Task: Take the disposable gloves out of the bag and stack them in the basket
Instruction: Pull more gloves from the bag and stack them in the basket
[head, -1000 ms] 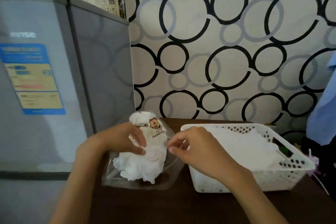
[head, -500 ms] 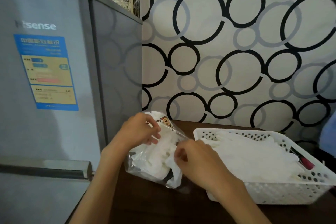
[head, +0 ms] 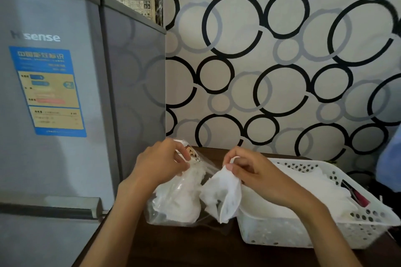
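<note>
your right hand is pinching a single glove by its top edge between thumb and fingertips, and the glove hangs down limp from that pinch, long axis roughly vertical. it's dangling right in the gap between the bag and the basket, just beside the basket's near left wall. so the basket lies to the right of the glove, and the right hand is the one nearer to it. looks to me like the next move is a short carry rightward over the rim onto the white pile of gloves already in there.

your left hand grips the top of the bag near the little cartoon print, fingers curled on it, holding it on the dark table. the rest of the gloves sit bunched inside the bag.

compared with half a second ago, the right hand was down at the bag's mouth digging in; now it's lifted up and away to the right with a glove pulled free. the left hand has hardly moved.
</note>
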### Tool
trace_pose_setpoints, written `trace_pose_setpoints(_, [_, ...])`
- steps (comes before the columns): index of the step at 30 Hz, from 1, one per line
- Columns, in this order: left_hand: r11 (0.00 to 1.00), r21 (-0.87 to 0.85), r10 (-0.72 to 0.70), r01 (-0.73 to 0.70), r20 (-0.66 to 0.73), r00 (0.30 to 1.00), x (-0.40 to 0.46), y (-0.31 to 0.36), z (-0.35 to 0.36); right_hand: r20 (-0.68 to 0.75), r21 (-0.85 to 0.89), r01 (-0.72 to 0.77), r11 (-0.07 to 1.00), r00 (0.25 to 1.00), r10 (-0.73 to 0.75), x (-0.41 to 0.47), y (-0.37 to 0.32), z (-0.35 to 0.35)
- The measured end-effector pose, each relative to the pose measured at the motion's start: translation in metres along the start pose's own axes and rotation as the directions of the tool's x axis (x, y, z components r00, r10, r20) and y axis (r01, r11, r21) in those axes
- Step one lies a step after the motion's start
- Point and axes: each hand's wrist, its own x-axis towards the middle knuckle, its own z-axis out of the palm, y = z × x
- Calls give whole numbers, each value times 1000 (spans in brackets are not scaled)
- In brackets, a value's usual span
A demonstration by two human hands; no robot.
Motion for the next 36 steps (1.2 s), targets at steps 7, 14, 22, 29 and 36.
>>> trace_pose_setpoints(7, [938, -129, 346, -322, 257, 902, -8, 17, 2, -89, 86, 79, 993, 993, -71, -4, 6, -19])
trace_pose_setpoints(14, [904, -216, 382, -368, 22, 924, 1, 20, 20, 32, 18, -110, 994, 993, 109, -18, -2, -35])
trace_pose_setpoints(22, [869, -331, 433, -367, 153, 888, -7, 32, 18, -38, 64, -160, 985, 986, 162, -19, -3, -39])
trace_pose_setpoints(29, [830, -402, 422, -387, 0, 906, -3, 36, 29, -250, 248, -18, 969, 965, 82, -20, -12, -42])
trace_pose_setpoints(36, [700, -617, 407, -360, -70, 911, -9, 49, 23, -201, 383, -202, 902, 934, 295, -19, -2, -44])
